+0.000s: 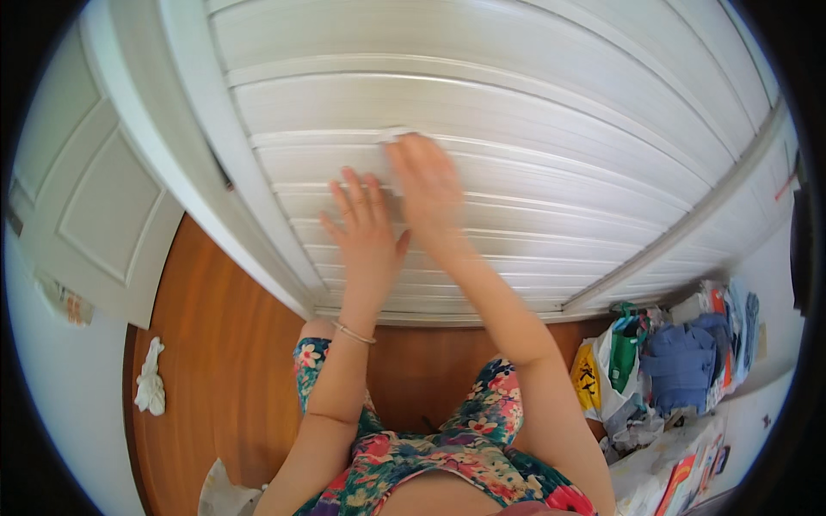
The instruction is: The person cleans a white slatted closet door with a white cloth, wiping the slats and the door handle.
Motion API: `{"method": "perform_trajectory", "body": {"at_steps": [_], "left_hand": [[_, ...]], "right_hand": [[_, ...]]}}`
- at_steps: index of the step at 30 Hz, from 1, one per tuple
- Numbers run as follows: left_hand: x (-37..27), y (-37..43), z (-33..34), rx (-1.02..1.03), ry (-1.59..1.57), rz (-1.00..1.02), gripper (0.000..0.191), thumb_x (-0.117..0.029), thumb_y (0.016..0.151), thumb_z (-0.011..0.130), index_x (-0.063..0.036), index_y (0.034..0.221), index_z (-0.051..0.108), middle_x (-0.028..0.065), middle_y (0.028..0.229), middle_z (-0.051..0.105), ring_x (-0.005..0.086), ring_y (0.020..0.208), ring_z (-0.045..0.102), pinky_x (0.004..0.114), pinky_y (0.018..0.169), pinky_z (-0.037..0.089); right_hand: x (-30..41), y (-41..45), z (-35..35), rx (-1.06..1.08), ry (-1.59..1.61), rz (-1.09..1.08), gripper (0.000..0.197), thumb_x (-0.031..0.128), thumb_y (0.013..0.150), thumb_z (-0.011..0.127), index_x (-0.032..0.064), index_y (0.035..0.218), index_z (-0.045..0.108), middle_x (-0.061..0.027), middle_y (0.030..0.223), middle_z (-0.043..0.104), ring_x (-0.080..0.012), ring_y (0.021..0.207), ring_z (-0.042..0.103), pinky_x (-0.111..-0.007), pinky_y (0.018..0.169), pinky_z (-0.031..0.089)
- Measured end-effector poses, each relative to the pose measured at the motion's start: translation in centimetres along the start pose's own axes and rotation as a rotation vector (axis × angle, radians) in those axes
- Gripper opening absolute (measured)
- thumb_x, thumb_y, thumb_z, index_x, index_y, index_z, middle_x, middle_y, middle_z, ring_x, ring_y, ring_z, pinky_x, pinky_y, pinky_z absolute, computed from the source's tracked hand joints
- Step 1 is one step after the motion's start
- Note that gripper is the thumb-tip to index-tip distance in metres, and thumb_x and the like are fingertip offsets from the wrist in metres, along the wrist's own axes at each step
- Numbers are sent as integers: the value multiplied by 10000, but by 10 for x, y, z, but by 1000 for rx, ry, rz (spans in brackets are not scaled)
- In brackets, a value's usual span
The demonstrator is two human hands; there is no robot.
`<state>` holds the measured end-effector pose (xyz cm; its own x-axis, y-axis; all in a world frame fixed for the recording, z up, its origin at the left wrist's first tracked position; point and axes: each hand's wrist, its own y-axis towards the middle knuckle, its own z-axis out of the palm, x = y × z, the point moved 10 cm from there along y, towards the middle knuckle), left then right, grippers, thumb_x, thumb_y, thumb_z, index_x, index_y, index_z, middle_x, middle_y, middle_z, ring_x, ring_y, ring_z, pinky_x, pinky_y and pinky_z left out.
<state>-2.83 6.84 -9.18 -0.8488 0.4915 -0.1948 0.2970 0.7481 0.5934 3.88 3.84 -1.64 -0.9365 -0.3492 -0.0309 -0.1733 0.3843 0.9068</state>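
A white slatted door panel (516, 161) with horizontal ridges stands before me. My left hand (368, 226) lies flat against its lower left part, fingers spread, and a bracelet circles that wrist. Just to the right and a little higher, my right hand (426, 184) presses a white cloth or wipe (397, 133) to the panel. That hand is blurred, and most of the white piece is hidden under it.
At the left are a white door (110, 213) and a crumpled white cloth (151, 380) on the wooden floor (219, 361). Plastic bags (610, 367) and folded blue clothes (681, 364) are piled at the right. Something white (222, 493) lies at the lower left.
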Motion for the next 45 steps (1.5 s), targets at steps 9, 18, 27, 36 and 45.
{"method": "perform_trajectory", "body": {"at_steps": [9,18,27,36,45], "left_hand": [[59,-35,22,2,-213,-136,958,-258,779,713,2,1487,122,231,1553,46,456,1411,105,684,1022,205],[111,-54,51,12,-375,-265,928,-234,790,690,-27,1493,120,257,1544,30,482,1410,46,691,1018,193],[104,-52,69,105,-243,-245,878,-270,832,615,47,1474,107,299,1530,-11,480,1415,-18,736,993,132],[102,-53,77,135,-177,-236,796,-288,815,638,-65,1474,250,281,1533,36,475,1416,-49,737,985,142],[100,-49,60,120,-186,-279,995,-319,824,681,78,1464,30,265,1545,-27,414,1436,-2,692,1016,194]], "right_hand": [[-18,-13,-40,-248,-132,187,480,-155,667,486,-28,1111,616,-180,1183,553,-366,1131,510,-453,964,402],[104,59,75,-77,95,-53,391,-21,749,579,-43,1139,585,-154,1174,556,-335,1111,520,-401,936,432],[110,26,94,-112,104,-99,465,-30,681,604,-55,1145,585,-166,1200,553,-323,1137,514,-424,947,441],[106,33,91,-93,58,-128,407,66,762,552,-23,1157,594,-120,1230,550,-268,1168,513,-416,985,425],[24,-4,22,-2,-94,-57,379,46,774,567,22,1150,603,-104,1189,559,-257,1133,527,-422,976,425]]}}
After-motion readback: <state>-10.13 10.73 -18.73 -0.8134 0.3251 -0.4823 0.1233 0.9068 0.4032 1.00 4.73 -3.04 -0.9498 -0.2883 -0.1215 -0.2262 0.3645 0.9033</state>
